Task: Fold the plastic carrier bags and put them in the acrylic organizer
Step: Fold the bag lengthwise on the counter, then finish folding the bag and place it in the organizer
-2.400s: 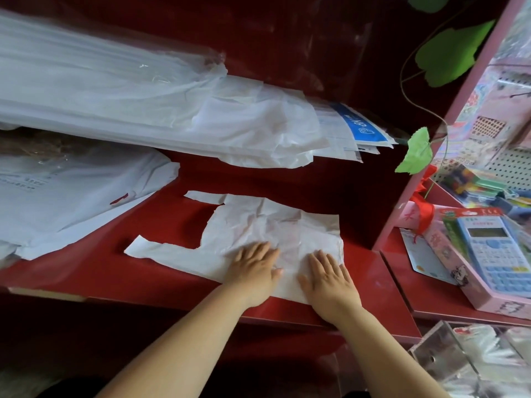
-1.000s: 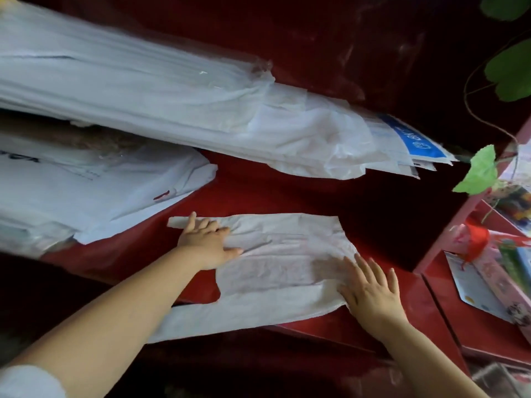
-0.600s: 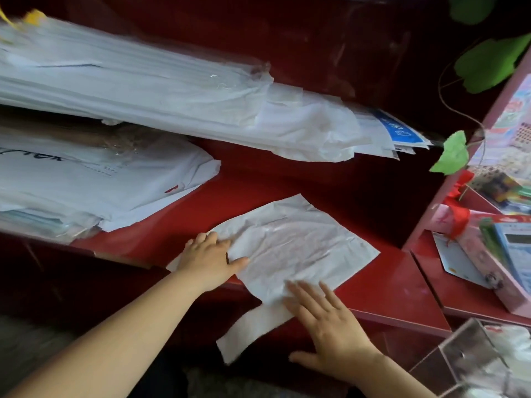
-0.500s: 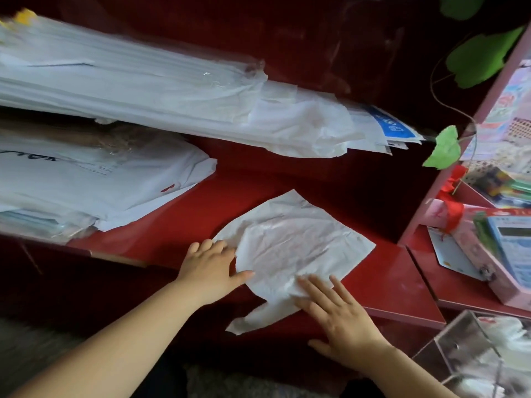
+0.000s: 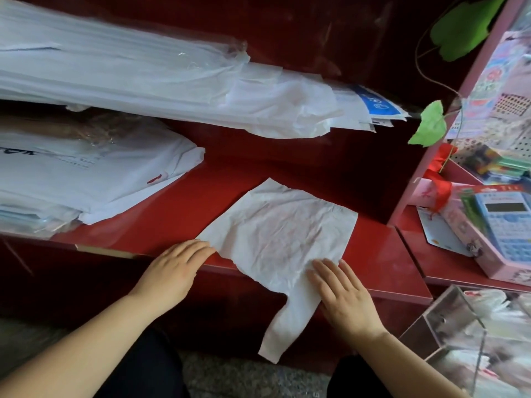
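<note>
Left grip (image 5: pixel 175 268) and right grip (image 5: pixel 342 294) both lie flat-open, holding nothing, just pressing the flimsy, slippery carrier bag (image 5: pixel 281 234) spread right ahead on the counter (image 5: pixel 161 225), so I'd pinch its corners.

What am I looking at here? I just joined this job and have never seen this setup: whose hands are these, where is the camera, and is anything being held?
There is no machine. These are a person's two bare hands, filmed by one wide-angle camera worn on the head, looking forward and down. On the red counter lies a crumpled white carrier bag, flattened, with one handle strip hanging over the front edge. The left hand lies flat with its fingertips at the bag's left corner. The right hand presses flat on the bag's near edge, beside that handle. Neither hand grips anything. Behind them are stacks of white bags. The clear acrylic organizer stands at lower right, and a boxed calculator sits on the right.
</note>
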Available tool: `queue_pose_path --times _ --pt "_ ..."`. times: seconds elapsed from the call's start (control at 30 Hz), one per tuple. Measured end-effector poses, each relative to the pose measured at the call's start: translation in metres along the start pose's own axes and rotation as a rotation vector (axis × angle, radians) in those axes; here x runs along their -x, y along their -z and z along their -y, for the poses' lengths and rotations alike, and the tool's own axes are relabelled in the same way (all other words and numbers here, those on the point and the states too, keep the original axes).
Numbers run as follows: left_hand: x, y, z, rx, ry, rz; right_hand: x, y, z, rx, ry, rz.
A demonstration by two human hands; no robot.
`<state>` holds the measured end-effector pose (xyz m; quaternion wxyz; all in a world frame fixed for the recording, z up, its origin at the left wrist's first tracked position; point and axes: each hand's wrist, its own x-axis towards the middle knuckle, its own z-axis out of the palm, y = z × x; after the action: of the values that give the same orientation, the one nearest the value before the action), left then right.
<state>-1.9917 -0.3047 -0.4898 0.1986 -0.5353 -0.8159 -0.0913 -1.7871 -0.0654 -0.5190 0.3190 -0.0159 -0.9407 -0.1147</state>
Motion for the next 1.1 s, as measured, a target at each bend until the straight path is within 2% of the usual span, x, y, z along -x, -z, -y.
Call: queue_pose_path --times 0.07,0.2,0.33,0.43,0.5,0.6,0.73,0.87,1.0,1.1 --pt "0.004 -0.001 0.006 0.020 0.001 -0.111 -0.007 -0.003 0.002 -0.034 -0.037 -0.054" --pt "0.011 0.017 0.007 0.071 0.058 -0.157 -0.009 0.004 0.002 -0.126 -0.111 -0.070" --pt "0.015 0.038 -0.003 0.507 0.461 -0.065 -0.004 0.019 0.001 -0.323 -0.265 0.005" --pt "0.003 0.060 -0.012 0.673 0.431 0.006 -0.004 0.035 -0.004 -0.570 -0.430 0.136" --pt "-0.015 0.078 -0.015 0.704 0.398 0.083 -0.011 0.051 -0.006 -0.736 -0.566 0.244" --pt "-0.049 0.098 -0.008 0.650 0.343 0.293 -0.021 0.059 -0.015 -0.889 -0.817 0.252" --pt "-0.100 0.095 0.003 0.577 0.289 0.443 -0.034 0.054 -0.029 -0.854 -1.084 0.227" --pt "-0.149 0.069 -0.001 0.316 0.205 0.553 -0.060 0.044 -0.041 -0.732 -1.156 0.328" --pt "-0.183 0.047 -0.006 0.136 0.196 0.522 -0.074 0.033 -0.050 -0.523 -1.159 0.519" --pt "-0.196 0.027 -0.008 0.062 0.194 0.508 -0.078 0.028 -0.056 -0.454 -1.172 0.597"
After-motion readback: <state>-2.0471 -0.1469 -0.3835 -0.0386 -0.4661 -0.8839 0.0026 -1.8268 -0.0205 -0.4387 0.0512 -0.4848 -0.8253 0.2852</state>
